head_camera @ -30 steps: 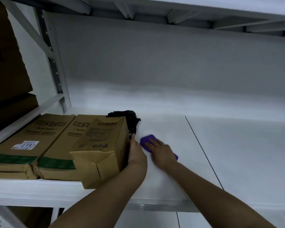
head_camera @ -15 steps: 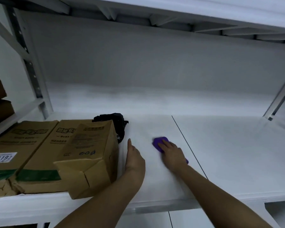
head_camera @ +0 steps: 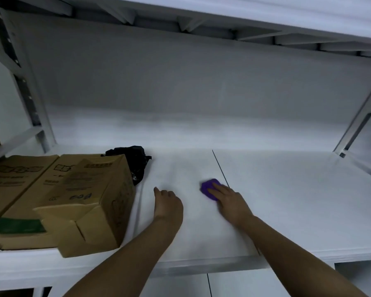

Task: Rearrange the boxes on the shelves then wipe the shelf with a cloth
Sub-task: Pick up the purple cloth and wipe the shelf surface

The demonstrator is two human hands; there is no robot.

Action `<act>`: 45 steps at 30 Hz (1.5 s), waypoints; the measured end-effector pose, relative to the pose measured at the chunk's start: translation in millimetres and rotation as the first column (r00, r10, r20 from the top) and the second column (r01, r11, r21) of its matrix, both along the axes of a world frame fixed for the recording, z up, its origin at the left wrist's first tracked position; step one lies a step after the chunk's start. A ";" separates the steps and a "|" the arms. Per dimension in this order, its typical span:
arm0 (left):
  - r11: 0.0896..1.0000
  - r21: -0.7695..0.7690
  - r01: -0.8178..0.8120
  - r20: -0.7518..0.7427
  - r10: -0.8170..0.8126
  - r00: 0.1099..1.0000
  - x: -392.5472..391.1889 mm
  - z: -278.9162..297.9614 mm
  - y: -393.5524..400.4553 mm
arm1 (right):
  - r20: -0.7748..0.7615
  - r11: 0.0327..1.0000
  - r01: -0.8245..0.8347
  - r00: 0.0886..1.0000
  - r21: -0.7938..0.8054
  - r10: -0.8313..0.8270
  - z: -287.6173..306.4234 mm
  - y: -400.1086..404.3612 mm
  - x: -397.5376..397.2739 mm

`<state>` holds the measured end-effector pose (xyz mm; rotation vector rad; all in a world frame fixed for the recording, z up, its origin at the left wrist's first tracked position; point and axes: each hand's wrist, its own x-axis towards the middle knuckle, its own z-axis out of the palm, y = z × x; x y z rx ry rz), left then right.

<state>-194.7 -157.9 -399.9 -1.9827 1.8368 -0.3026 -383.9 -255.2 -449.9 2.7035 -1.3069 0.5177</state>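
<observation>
Two panels, shelf: the shelf (head_camera: 287, 211) is white board in two sheets meeting at a dark seam just right of the cloth; most of its width lies bare, which I judge is the point of crowding the boxes to one end, so the wipe gets a clear run.
Boxes: three cardboard boxes (head_camera: 51, 200) sit packed together at the left end, two lying flat and the nearest one tilted with its front corner out past the shelf edge; pushed aside, they look already rearranged.
Bag: a crumpled black bag (head_camera: 135, 161) lies behind the nearest box, touching it, out of the wiping path.
Left hand: the left hand (head_camera: 168, 205) rests palm down on the shelf, a little apart from the nearest box; its grip holds nothing, fingers loose, probably propping the reach.
Right hand: the right hand (head_camera: 229, 202) lies flat on the cloth, fingers straight and pressing, no pinch; a flat palm spreads pressure for wiping.
Cloth: the purple cloth (head_camera: 208, 188) is bunched small under those fingers, on the left sheet just beside the seam.
Stage: wiping under way; right sheet likely still to do.
</observation>
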 end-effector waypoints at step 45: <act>0.911 -0.210 -0.356 -0.594 0.171 0.786 -46.4 -36.1 46.6 | -0.006 0.970 -0.209 0.977 0.125 0.212 2.3 68.4 -3.9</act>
